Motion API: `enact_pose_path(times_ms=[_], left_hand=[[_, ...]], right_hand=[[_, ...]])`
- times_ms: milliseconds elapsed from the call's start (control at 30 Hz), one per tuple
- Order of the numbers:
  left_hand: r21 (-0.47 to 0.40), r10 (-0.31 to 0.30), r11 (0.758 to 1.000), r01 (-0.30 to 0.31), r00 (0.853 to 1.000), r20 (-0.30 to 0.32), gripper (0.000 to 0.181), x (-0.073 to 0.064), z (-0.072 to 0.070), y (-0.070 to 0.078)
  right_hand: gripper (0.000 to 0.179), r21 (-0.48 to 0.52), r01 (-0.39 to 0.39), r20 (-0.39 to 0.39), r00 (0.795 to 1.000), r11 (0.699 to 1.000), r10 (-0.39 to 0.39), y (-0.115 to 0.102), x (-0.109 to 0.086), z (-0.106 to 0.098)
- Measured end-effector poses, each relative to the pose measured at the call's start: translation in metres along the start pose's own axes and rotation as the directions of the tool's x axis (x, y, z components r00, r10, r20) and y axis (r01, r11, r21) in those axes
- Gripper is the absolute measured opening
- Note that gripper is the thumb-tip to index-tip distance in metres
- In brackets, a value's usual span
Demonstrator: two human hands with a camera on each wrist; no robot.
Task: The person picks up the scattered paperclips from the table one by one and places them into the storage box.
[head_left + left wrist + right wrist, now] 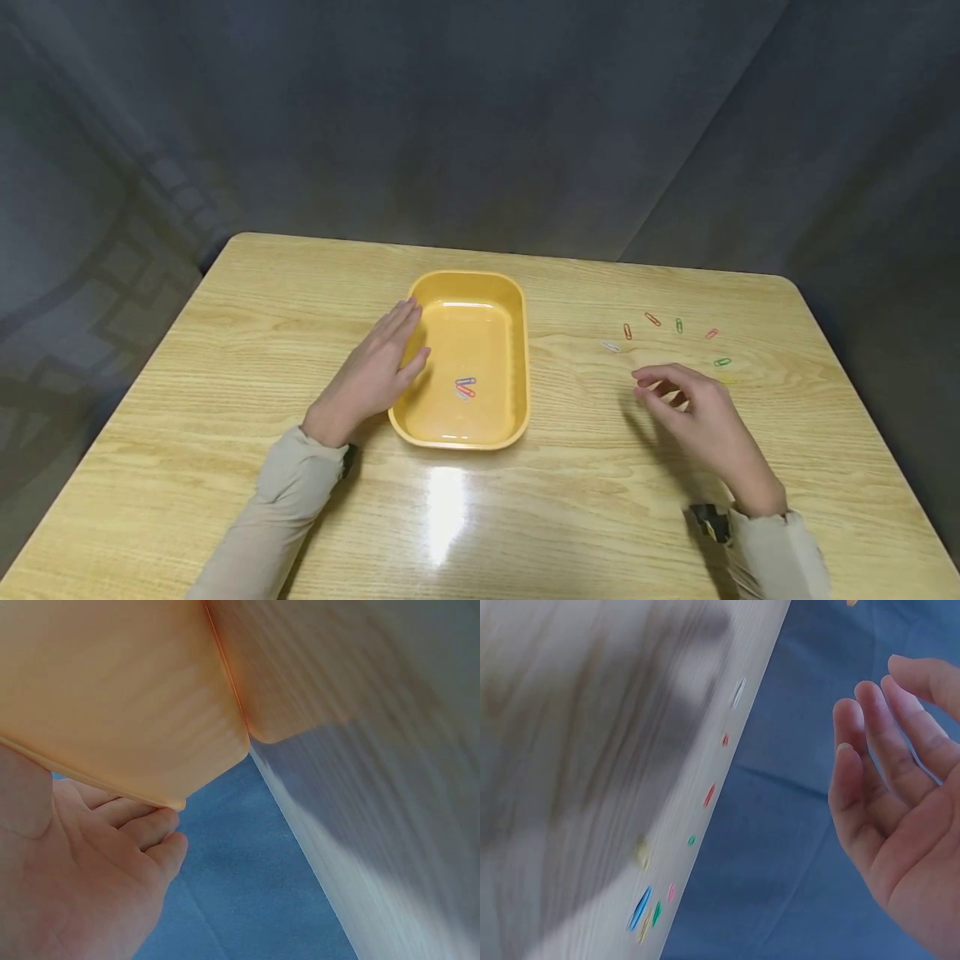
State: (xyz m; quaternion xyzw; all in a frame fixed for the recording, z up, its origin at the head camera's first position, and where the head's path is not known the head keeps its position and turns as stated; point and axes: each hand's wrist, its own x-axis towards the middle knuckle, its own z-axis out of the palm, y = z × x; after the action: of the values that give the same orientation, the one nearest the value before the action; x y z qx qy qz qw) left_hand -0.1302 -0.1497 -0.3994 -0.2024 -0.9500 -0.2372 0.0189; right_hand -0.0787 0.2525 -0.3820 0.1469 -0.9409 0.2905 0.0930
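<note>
The left hand [375, 367] is laid on the edge of the tray [520, 367], with its fingers almost straight and its thumb spread over the inside. The edge is touched, but how hard it is pressed cannot be told.

The right hand [705, 414] is held above the table [570, 517]. Its fingers are softly bent, with a small gap left beside the thumb, and nothing is seen held in it.

Just right of the left thumb, three clips [465, 389] can be seen lying in the tray. Past the right fingertips, loose clips [652, 319] are spread in a curve. A blue clip [640, 907] is shown near them in the right wrist view.

If a clip is to be picked up well, just one should be pinched, with the tips of thumb and first finger brought low, because thin, flat clips may slip. The tray should be steadied gently by the left hand, or it could be tipped.

Beyond both hands, a dark curtain [480, 125] is hung.
</note>
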Motion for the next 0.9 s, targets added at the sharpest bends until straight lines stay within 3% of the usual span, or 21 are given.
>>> enact_pose_path(times_ms=[367,900], left_hand=[[0.010,0.005,1.000,-0.005,1.000,-0.005,0.064,-0.001,-0.001,0.000],[-0.011,0.001,1.000,-0.001,1.000,0.001,0.062,-0.001,0.000,-0.001]], right_hand=[[0.023,-0.031,-0.036,-0.020,0.999,0.999,0.035,0.021,-0.005,-0.013],[0.019,-0.033,-0.140,0.064,0.988,0.990,0.142,0.043,-0.009,-0.026]])
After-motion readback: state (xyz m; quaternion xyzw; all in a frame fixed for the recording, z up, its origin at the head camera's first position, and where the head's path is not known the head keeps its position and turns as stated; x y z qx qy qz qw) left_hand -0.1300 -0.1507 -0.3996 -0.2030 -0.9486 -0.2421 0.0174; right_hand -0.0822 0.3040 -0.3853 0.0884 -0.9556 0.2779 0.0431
